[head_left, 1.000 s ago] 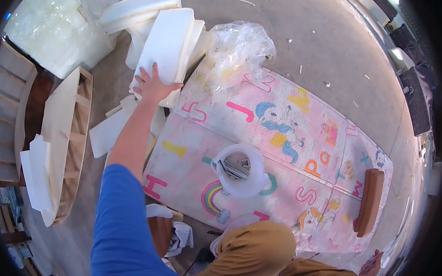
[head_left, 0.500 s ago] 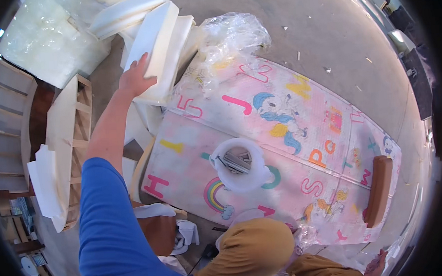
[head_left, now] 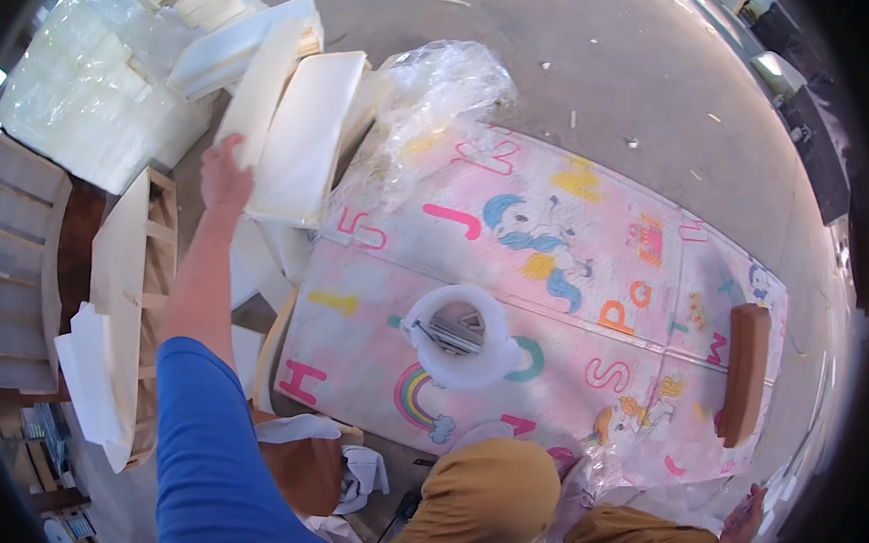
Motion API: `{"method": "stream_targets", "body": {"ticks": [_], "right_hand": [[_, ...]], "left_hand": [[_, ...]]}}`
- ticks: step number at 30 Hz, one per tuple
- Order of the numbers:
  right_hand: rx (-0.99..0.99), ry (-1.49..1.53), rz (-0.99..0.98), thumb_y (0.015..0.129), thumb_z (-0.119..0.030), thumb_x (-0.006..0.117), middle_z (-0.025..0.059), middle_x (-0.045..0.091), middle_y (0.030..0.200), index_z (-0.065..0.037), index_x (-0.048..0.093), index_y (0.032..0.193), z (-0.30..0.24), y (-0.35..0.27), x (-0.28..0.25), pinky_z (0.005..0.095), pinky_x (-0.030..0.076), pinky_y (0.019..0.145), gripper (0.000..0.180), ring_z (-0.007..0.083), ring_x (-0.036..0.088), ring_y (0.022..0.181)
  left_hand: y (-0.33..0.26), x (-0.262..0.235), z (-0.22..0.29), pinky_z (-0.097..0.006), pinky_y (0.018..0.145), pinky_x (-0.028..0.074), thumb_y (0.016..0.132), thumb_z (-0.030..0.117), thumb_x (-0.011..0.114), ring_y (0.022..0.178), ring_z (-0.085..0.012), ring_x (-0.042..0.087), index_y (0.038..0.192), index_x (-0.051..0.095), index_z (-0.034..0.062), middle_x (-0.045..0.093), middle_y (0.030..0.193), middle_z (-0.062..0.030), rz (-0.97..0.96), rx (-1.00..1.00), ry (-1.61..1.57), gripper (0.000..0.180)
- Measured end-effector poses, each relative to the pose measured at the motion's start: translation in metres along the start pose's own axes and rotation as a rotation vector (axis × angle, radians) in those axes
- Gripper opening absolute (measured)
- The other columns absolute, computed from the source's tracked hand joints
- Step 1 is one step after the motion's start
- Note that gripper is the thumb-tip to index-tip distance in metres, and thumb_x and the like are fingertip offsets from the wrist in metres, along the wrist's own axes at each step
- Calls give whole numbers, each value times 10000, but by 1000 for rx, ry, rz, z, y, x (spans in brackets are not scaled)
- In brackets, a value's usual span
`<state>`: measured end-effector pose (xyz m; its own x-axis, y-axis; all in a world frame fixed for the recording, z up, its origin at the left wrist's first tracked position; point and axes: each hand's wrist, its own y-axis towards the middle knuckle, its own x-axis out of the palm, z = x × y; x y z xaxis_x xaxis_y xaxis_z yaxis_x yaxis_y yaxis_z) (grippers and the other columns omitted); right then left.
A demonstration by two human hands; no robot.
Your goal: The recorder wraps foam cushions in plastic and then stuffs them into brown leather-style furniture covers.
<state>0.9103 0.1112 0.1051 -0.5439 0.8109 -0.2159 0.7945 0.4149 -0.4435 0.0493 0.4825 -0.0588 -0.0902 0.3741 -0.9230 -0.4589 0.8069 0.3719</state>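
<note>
At the upper left, my left hand (head_left: 225, 174) is closed on the near end of a long white foam piece (head_left: 260, 89), which leans to the left. Beside it lies a broader white foam block (head_left: 311, 130), right of the hand and apart from it. My right hand (head_left: 742, 519) is at the lower right, past my knee, small and partly cut by the dark rim. Its fingers look loosely stretched, and I see nothing in them. A pink printed mat (head_left: 557, 354) bears a white plastic tub (head_left: 507, 351) with grey metal pieces inside.
A brown padded bar (head_left: 747, 373) lies on the mat's right end. Clear plastic wrap (head_left: 445, 89) covers its far corner. Plastic-wrapped white foam (head_left: 101, 92) and wooden frames (head_left: 153, 247) stand on the left. Brown and white cloth (head_left: 312, 465) lies near my legs.
My left hand has shifted left and slightly down, and the long foam piece has tilted left with it, away from the broader block. The right hand has barely moved.
</note>
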Motion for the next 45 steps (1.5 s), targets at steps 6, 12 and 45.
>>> {"method": "stream_targets", "body": {"ticks": [6, 12, 45], "right_hand": [[-136, -58, -57, 903, -427, 592, -72, 468, 779, -74, 574, 1144, 19, 29, -50, 188, 313, 501, 428, 16, 401, 600], [-127, -27, -382, 895, -340, 611, 44, 593, 969, -73, 596, 1104, 13, 10, -55, 194, 458, 559, 339, 102, 574, 751], [-952, 302, 32, 911, -465, 558, -6, 597, 712, -75, 646, 939, -213, -82, -233, 213, 353, 430, 401, 59, 501, 535]], "left_hand": [[80, -108, 12, -374, 827, 489, 703, 234, 652, 917, -278, 640, 1152, 635, 232, 677, 940, -145, 238, -94, -318, 450], [-15, -314, 44, -261, 840, 458, 662, 52, 637, 897, -166, 591, 1098, 656, 52, 638, 986, -82, 97, 216, -868, 436], [-395, -403, 105, -351, 750, 451, 653, 295, 755, 899, -265, 539, 1029, 527, 44, 551, 986, -175, -505, 1066, -1630, 506]]}}
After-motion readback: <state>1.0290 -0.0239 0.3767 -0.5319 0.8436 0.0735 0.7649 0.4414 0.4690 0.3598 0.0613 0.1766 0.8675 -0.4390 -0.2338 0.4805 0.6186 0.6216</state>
